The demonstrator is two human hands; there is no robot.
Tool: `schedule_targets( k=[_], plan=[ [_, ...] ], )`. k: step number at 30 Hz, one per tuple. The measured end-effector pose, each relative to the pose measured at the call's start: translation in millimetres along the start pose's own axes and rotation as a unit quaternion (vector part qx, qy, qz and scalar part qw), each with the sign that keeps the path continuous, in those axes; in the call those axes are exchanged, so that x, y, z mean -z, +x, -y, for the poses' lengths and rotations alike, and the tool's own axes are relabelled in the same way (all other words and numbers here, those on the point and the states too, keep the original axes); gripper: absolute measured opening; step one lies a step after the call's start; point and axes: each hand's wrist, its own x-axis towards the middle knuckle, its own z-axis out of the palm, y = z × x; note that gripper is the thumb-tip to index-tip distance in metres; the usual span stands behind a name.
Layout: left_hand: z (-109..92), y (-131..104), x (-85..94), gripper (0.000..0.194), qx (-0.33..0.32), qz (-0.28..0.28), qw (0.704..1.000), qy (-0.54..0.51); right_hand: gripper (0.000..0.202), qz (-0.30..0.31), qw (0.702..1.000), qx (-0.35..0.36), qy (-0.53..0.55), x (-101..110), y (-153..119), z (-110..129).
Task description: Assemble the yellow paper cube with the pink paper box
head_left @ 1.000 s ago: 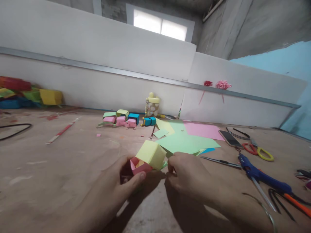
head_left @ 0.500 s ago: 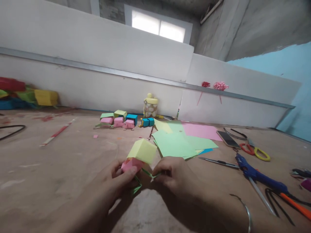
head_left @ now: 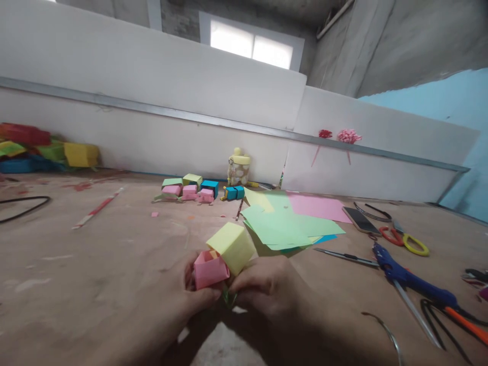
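Both of my hands hold one folded paper model low in the middle of the view. It has a yellow paper cube [head_left: 231, 246] on top, joined to a pink open box [head_left: 210, 269], with a bit of green paper strip [head_left: 227, 297] below. My left hand [head_left: 186, 300] grips the pink box from the left, thumb under it. My right hand [head_left: 267, 290] pinches the green strip and the underside of the cube from the right.
Loose green, yellow and pink paper sheets [head_left: 284, 223] lie just beyond my hands. At right are a phone [head_left: 360, 219], scissors [head_left: 404, 240], a blue glue gun [head_left: 404, 277] and a craft knife [head_left: 345, 255]. Several finished paper models [head_left: 190, 189] and a jar [head_left: 239, 168] sit by the wall.
My hands have closed together under the model. The green strip, stretched out half a second ago, is now tucked beneath it, and the pink box faces up more.
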Motion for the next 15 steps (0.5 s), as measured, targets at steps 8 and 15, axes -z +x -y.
schedule_targets(
  k=[8,15],
  plan=[
    [-8.2,2.5,0.3,0.038,-0.005,0.011,1.000,0.003,0.023,-0.016,0.997,0.053,-0.055,-4.8,-1.9,-0.7],
    [-31.4,3.0,3.2,0.033,0.049,0.071,0.996,0.027,0.019,-0.037,0.981,0.127,-0.143,-10.8,-7.6,-7.1]
  ],
)
